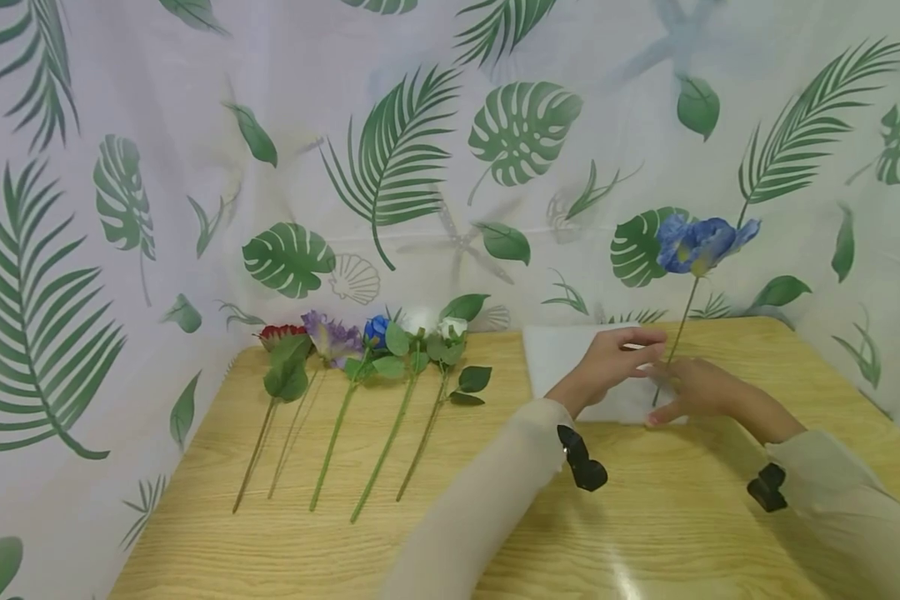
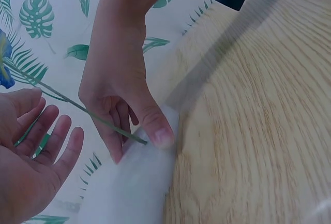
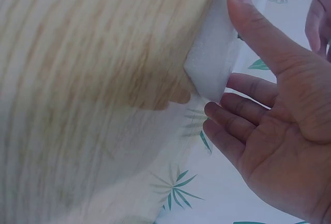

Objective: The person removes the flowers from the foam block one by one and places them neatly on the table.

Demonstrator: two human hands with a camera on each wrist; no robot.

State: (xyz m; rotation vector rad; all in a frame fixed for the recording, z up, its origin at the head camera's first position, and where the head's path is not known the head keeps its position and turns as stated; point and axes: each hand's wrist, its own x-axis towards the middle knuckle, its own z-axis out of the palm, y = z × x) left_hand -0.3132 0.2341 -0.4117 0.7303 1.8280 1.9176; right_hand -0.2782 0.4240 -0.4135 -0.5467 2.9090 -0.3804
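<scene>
A blue artificial flower [image 1: 701, 243] with yellow touches stands slightly tilted on a thin stem [image 2: 77, 104]. Its lower end meets a white foam-like slab [image 1: 558, 354]; whether it is stuck in cannot be told. My left hand [image 1: 607, 365] is beside the stem, fingers extended and spread in the left wrist view. On the other side, my right hand [image 1: 701, 390] is low by the stem's foot, thumb and fingers apart. In the right wrist view, the fingers [image 3: 235, 115] lie by the slab's edge, and the stem is not visible there.
On the table's left half lie several artificial flowers: a red one [image 1: 279, 335], a purple one [image 1: 332, 337], a blue rose [image 1: 376, 331] and white ones such as this rose [image 1: 452, 327]. A leaf-printed curtain [image 1: 420, 275] hangs behind the wooden table [image 1: 270, 550].
</scene>
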